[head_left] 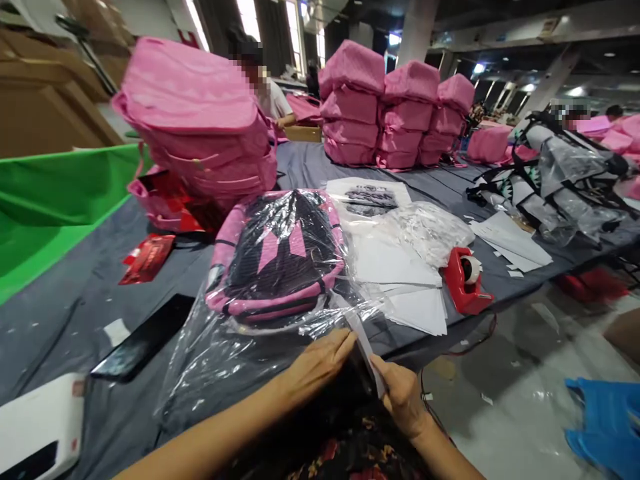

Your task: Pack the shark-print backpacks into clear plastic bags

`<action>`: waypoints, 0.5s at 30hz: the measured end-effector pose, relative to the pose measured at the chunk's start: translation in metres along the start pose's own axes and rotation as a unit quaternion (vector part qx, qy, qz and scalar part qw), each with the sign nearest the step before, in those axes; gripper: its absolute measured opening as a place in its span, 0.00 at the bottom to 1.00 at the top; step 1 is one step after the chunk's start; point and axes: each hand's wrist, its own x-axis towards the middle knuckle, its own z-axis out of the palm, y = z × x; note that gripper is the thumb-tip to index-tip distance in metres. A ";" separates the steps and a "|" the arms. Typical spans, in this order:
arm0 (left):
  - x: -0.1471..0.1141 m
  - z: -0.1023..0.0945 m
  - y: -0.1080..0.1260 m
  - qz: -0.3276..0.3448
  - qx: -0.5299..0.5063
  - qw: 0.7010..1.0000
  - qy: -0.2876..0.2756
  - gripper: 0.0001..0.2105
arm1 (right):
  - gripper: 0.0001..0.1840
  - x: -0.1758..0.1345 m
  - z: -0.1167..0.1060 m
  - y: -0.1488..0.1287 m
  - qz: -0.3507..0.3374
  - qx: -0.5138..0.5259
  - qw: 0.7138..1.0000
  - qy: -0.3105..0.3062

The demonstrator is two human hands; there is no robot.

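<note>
Close to my body at the table's edge, my right hand (403,395) is closed on a narrow white strip (364,340) that looks like folded paper. My left hand (331,357) is pinched against the strip's left side. Just beyond the hands lies a pink and black backpack (285,250) inside a clear plastic bag (225,353). The loose, crumpled end of the bag spreads toward me and reaches the upper end of the strip. Whether my left fingers also hold plastic is hard to see.
White paper sheets (400,267), clear bags (433,230) and a red tape dispenser (465,280) are at right. Pink backpacks (195,113) stand at left, with more stacks (350,107) behind. A black phone (145,337) and a white device (43,427) lie left. A person (275,100) stands behind.
</note>
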 end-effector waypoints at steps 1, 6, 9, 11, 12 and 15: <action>0.005 0.000 -0.005 0.033 0.047 0.998 -0.004 0.24 | 0.28 -0.005 0.003 0.000 0.002 -0.002 1.000 -0.005; 0.052 -0.023 -0.012 0.174 0.119 0.976 -0.050 0.16 | 0.34 -0.015 0.010 -0.006 0.002 -0.007 1.000 0.007; 0.079 -0.036 -0.006 0.237 0.097 0.961 -0.101 0.04 | 0.35 -0.012 0.005 -0.014 -0.005 -0.026 1.000 0.013; 0.089 -0.036 -0.003 0.262 0.069 0.953 -0.137 0.08 | 0.34 -0.010 0.000 -0.020 -0.024 -0.039 0.999 0.015; 0.092 -0.035 -0.002 0.268 0.054 0.949 -0.157 0.09 | 0.33 -0.009 -0.004 -0.023 -0.037 -0.043 0.998 0.014; 0.090 -0.029 -0.003 0.247 0.032 0.946 -0.206 0.12 | 0.31 -0.003 -0.020 -0.025 -0.094 -0.026 0.995 -0.009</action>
